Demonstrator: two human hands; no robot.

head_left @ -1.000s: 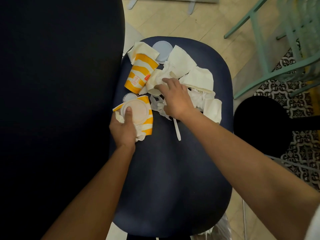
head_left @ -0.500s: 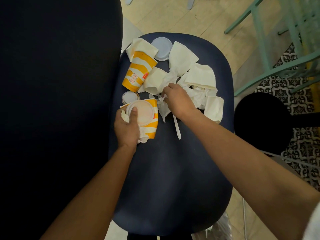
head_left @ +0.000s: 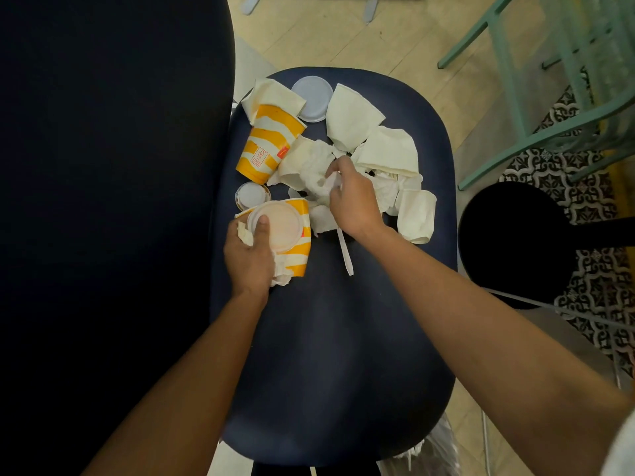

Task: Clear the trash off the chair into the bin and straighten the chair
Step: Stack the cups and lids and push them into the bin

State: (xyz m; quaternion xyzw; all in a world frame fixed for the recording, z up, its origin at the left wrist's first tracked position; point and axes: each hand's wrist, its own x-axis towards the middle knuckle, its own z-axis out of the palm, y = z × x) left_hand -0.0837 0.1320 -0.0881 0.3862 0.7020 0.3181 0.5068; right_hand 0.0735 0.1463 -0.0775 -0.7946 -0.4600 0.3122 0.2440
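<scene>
Trash lies on the far half of the dark blue chair seat. My left hand grips a crushed yellow-striped cup with a pale round lid and some tissue, thumb on the lid. My right hand pinches crumpled white tissue in the middle of the pile. Another yellow-striped cup lies on its side at the left. Cream napkins spread to the right. A white plastic utensil pokes out from under my right wrist.
A blue-grey lid lies at the seat's far edge and a small white lid sits between the cups. The dark chair back fills the left. A round black stool and green chair legs stand to the right. A plastic bag shows below.
My right hand has pulled back from the napkins and closed on crumpled tissue. My left hand keeps hold of the crushed cup and lid in much the same spot.
</scene>
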